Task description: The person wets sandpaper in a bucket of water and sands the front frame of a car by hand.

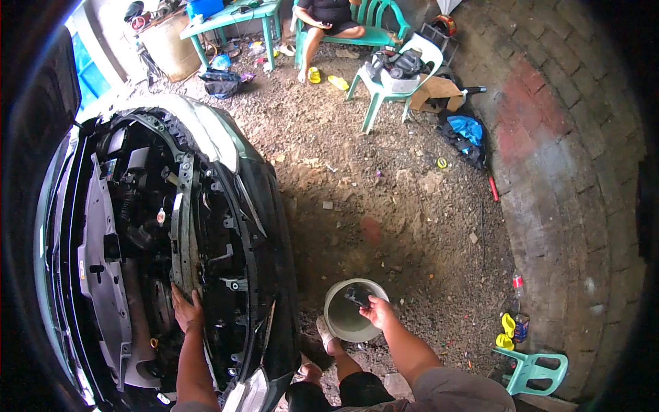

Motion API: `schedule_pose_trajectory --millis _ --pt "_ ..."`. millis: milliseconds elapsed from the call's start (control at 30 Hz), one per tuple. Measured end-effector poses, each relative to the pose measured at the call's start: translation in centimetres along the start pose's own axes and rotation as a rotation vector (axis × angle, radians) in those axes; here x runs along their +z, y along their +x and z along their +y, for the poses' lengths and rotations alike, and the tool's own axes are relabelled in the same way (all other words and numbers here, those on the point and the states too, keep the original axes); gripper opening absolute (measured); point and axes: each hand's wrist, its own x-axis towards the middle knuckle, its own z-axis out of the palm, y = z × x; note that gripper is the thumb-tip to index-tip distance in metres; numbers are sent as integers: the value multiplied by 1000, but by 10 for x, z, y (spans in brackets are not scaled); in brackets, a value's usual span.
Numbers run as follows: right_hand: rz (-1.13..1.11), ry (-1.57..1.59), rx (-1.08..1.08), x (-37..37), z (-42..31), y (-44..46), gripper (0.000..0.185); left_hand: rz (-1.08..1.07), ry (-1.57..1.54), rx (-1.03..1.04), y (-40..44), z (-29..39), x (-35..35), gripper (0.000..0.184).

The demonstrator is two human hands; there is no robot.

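Bucket (331, 323) beside car (273, 206), bench (336, 51) apparently beyond.

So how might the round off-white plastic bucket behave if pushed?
The bucket would probably feel heavy for its size, since it seems to hold murky liquid. It could drag or rock on the rough brown gravel ground, and its open top makes slopping likely.

The scene is viewed from the wearer's head, facing forward and steeply down, through one wide-angle camera.
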Motion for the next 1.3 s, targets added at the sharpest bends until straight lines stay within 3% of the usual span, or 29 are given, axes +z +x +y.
schedule_pose_trajectory --millis 400,767,900,1167,1200,1300 --pt "-11 9 -6 6 -3 4 22 11 11 16 3 -4 4 86" --pt "-40 198 -21 -5 4 16 21 52 22 88 5 -16 14 85" --pt "-46 287 -76 -10 14 30 25 -31 34 26 7 -12 11 85" --pt "-44 428 -88 -61 68 137 24 132 13 264 22 -50 34 83" --pt "-40 531 -62 -69 77 152 25 82 8 192 19 -43 29 83" --pt "25 433 -77 -101 112 214 24 109 -56 266 25 -56 32 83"
